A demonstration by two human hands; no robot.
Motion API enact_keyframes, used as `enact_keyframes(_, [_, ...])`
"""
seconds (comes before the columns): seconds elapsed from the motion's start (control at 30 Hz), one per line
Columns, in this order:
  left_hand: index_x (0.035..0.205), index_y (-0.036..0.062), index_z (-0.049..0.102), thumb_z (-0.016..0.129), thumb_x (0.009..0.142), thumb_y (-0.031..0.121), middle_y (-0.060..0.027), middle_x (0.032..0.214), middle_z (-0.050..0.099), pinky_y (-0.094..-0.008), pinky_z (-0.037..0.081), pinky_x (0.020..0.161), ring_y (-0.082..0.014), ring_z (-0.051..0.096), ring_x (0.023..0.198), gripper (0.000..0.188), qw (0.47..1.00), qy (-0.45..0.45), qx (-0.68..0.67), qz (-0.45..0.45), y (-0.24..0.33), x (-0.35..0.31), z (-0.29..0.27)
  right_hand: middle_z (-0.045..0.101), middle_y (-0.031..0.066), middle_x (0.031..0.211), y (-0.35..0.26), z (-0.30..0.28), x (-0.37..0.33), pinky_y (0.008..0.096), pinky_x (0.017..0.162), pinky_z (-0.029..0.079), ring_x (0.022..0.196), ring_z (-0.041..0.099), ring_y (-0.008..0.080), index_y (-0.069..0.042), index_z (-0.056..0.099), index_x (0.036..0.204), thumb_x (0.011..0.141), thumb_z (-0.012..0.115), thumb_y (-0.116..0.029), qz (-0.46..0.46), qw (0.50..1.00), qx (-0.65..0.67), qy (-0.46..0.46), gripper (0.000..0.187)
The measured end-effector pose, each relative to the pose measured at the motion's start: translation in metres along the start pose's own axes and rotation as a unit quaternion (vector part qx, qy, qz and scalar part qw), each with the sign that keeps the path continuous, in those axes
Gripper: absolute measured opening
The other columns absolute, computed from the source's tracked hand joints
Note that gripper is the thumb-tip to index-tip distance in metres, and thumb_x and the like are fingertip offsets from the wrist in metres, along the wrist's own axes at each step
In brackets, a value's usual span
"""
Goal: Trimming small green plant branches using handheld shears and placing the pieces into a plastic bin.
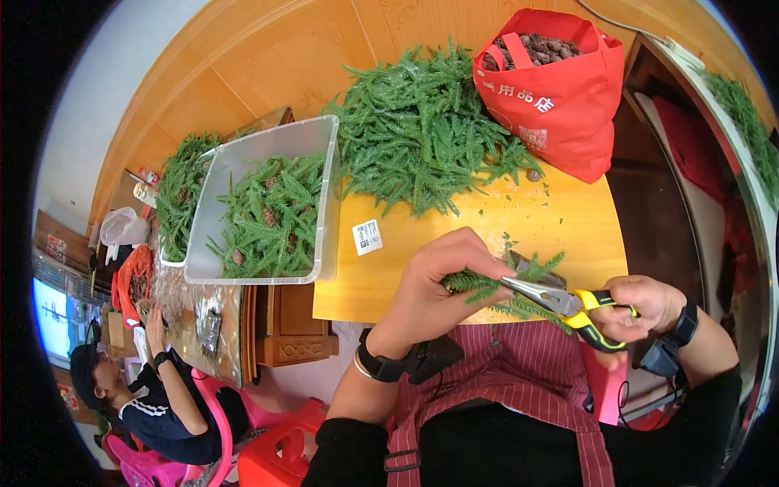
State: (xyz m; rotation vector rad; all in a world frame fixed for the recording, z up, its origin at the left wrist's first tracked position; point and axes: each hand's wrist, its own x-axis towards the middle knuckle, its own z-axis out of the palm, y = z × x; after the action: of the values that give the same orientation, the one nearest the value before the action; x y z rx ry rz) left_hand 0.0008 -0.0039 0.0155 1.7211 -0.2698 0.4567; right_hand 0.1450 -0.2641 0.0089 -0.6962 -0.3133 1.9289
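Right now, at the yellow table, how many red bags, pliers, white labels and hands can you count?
Red bag: 1
Pliers: 1
White label: 1
Hands, left hand and right hand: 2
Total: 5

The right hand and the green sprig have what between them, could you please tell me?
The head view shows the pliers there, gripped by the right hand, their tips at the sprig.

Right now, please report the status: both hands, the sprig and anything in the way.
Left fingers hold green sprig. Right fingers grip yellow-black pliers, tips at the sprig. Dark object behind pliers, unclear what.
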Motion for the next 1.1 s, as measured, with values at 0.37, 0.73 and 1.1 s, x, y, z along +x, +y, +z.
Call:
enact_keyframes(0.37, [0.077,0.0055,0.064,0.073,0.061,-0.001,-0.0067,0.079,0.062,-0.0259,0.043,0.064,-0.0157,0.055,0.073,0.020,0.997,-0.020,0.063,0.029,0.007,0.000,-0.003,0.056,0.0307,0.100,-0.008,0.037,-0.008,0.0486,0.098,0.027,0.109,0.045,0.0421,0.004,0.048,0.074,0.091,0.038,-0.034,-0.072,0.985,-0.159,0.017,0.043])
enact_keyframes(0.73, [0.081,0.0048,0.065,0.073,0.062,0.000,-0.0086,0.080,0.059,-0.0255,0.046,0.065,-0.0174,0.058,0.074,0.020,0.996,-0.030,0.058,0.056,0.010,0.001,0.004,0.056,0.0319,0.098,-0.004,0.043,-0.017,0.0494,0.095,0.031,0.105,0.049,0.0398,-0.003,0.039,0.055,0.088,0.040,-0.026,-0.076,0.976,-0.200,0.035,0.041])
enact_keyframes(1.1, [0.081,0.0067,0.066,0.073,0.064,0.003,-0.0075,0.081,0.058,-0.0265,0.046,0.066,-0.0182,0.057,0.076,0.018,0.997,-0.049,0.021,0.056,0.011,-0.003,0.002,0.062,0.0189,0.095,-0.009,0.050,-0.021,0.0204,0.065,0.040,0.063,0.049,0.0086,0.012,0.060,0.090,0.089,0.041,-0.022,-0.024,0.940,-0.331,0.083,0.039])
